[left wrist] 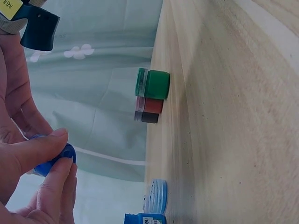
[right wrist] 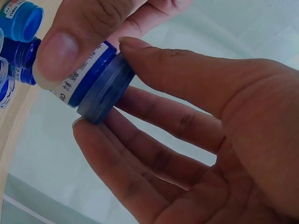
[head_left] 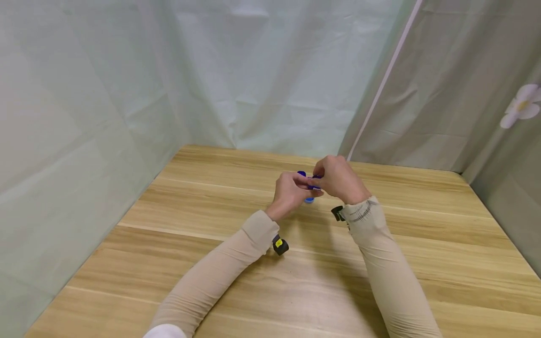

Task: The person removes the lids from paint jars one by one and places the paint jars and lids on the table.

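Note:
Above the table, both hands meet at a small blue paint jar (right wrist: 91,74) with a white label and a translucent lid (right wrist: 105,91). My left hand (head_left: 290,193) holds the jar's body, its thumb lying over the label. The fingers and thumb of my right hand (head_left: 339,179) are curled round the lid's edge, as the right wrist view shows. In the left wrist view, fingers hide most of the jar.
On the wooden table (head_left: 169,267) stand a green jar (left wrist: 157,84), a red jar (left wrist: 153,106) and a black jar (left wrist: 149,117). A lighter blue jar (right wrist: 22,19), dark blue jars (right wrist: 21,52) and clear lids (left wrist: 159,196) sit near the hands. Curtains (head_left: 270,80) surround the table.

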`<state>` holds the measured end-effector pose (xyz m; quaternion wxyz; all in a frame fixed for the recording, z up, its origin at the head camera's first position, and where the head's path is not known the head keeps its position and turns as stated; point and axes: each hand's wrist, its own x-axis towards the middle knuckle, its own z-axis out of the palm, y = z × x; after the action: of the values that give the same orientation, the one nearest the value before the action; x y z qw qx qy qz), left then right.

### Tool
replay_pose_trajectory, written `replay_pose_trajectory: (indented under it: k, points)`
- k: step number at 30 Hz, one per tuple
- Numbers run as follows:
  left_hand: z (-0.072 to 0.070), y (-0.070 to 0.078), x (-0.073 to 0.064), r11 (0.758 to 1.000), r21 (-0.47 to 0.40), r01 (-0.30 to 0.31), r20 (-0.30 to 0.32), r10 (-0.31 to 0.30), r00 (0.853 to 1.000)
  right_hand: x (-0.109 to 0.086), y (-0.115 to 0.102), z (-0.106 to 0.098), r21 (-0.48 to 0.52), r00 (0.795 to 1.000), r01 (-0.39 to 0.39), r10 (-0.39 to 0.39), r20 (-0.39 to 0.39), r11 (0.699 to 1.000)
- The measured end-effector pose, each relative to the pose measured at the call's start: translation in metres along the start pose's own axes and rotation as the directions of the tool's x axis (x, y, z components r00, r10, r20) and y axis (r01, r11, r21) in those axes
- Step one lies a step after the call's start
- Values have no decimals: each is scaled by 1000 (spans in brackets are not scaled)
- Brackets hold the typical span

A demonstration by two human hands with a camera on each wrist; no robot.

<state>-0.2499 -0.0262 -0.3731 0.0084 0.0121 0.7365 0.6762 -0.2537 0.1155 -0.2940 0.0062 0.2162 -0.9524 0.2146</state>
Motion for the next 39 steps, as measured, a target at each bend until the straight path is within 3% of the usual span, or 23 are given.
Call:
replay_pose_trajectory:
  k: [11, 18, 24, 31, 39]
  points:
    - [-1, -1, 1, 997, 79, 9, -19, -7, 1000, -1, 2, -2, 42, 998, 30, -32, 51, 999]
    - [1, -1, 2, 998, -48, 36, -13, -37, 999, 0, 2, -1, 11, 999, 31, -32, 24, 999]
    - [1, -1, 2, 999, -42, 25, -13, -26, 1000, 1, 2, 0, 8, 999, 27, -28, 16, 1000]
    - [1, -1, 2, 994, -107, 36, 9, -36, 999, 1, 2, -1, 27, 999, 28, -29, 44, 999]
    - [-1, 0, 0, 999, 32, -14, -4, 14, 1000, 0, 2, -4, 32, 995, 45, -47, 84, 998]
